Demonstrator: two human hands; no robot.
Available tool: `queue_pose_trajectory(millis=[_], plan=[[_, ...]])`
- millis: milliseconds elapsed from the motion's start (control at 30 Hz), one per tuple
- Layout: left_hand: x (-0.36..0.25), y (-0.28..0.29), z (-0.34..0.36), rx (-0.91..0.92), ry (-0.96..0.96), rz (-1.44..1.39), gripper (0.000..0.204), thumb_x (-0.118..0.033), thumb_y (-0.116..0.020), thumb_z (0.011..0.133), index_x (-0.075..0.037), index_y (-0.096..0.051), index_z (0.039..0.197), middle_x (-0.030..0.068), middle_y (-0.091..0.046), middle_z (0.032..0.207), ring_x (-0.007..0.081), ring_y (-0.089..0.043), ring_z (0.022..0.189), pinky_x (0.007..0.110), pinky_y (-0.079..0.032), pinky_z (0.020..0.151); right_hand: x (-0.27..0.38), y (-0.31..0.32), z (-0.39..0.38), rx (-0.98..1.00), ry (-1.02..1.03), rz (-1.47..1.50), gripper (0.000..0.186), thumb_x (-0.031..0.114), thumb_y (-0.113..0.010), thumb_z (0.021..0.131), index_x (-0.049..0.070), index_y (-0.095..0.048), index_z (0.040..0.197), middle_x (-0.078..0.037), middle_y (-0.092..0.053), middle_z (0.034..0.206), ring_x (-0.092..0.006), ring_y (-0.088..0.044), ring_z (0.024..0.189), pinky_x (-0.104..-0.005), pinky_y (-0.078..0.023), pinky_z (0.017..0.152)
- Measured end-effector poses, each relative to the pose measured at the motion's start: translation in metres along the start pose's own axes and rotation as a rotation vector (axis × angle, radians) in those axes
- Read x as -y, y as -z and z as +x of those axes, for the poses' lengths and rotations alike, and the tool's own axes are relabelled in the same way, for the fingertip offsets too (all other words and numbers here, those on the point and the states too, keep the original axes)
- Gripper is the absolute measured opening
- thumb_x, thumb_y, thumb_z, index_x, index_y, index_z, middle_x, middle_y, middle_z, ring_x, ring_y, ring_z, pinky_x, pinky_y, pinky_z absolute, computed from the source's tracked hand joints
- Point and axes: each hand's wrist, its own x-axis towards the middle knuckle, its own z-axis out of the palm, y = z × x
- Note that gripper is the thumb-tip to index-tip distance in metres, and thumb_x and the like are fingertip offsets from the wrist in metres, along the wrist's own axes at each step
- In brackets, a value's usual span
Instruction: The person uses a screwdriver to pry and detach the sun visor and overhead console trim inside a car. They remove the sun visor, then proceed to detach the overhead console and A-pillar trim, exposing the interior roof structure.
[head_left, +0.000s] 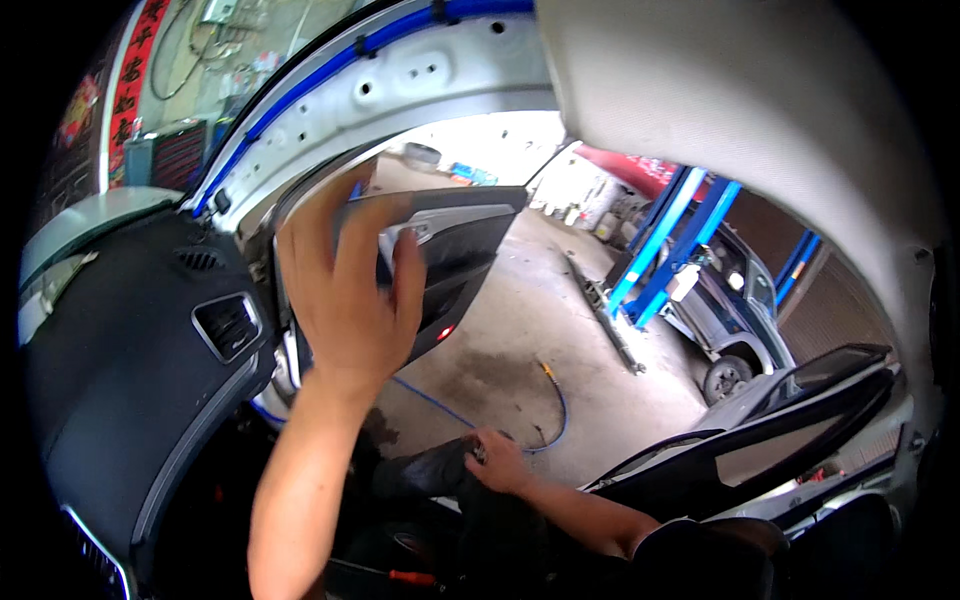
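Observation:
My left hand [350,290] is raised in front of the open car door [460,235], fingers spread and curved, with nothing visible in it. It is slightly smeared by motion. Lower down, my right hand [497,460] rests by my dark-trousered knee, its fingers curled. A small greyish bit shows at those fingers, too little to name. Above the raised hand, a bare metal door frame [400,85] carries a blue strip [300,88] held by black clips. The black dashboard [110,300] with a side air vent [228,327] lies left of my left forearm.
The light headliner [720,80] hangs overhead at right. A blue hose [430,400] with a yellow end crosses the concrete floor outside. Beyond are blue lift posts [660,245] and a dark vehicle [740,290]. Another open door [780,430] stands at right. An orange handle [412,577] lies low.

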Motion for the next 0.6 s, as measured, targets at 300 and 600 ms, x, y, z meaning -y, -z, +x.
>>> queue_pose_trajectory(millis=[300, 600], plan=[[-0.057, 0.175, -0.162, 0.522, 0.637, 0.245, 0.029, 0.003, -0.069, 0.081, 0.001, -0.064, 0.109, 0.0171, -0.063, 0.112, 0.0327, -0.062, 0.102, 0.039, -0.051, 0.092, 0.005, -0.051, 0.041, 0.365, 0.201, 0.525, 0.038, 0.001, -0.065, 0.089, 0.003, -0.047, 0.122, -0.018, -0.058, 0.117, -0.033, -0.061, 0.109, -0.0421, -0.048, 0.097], [-0.182, 0.247, -0.249, 0.473, 1.599, -0.171, 0.04, -0.023, -0.066, 0.101, 0.002, -0.057, 0.13, 0.0148, -0.072, 0.107, 0.0184, -0.069, 0.098, 0.033, -0.054, 0.087, 0.133, -0.011, -0.031, 0.538, 0.686, 0.8, 0.03, -0.003, -0.073, 0.084, 0.004, -0.066, 0.113, -0.009, -0.06, 0.124, -0.0157, -0.065, 0.101, -0.0276, -0.053, 0.082]])
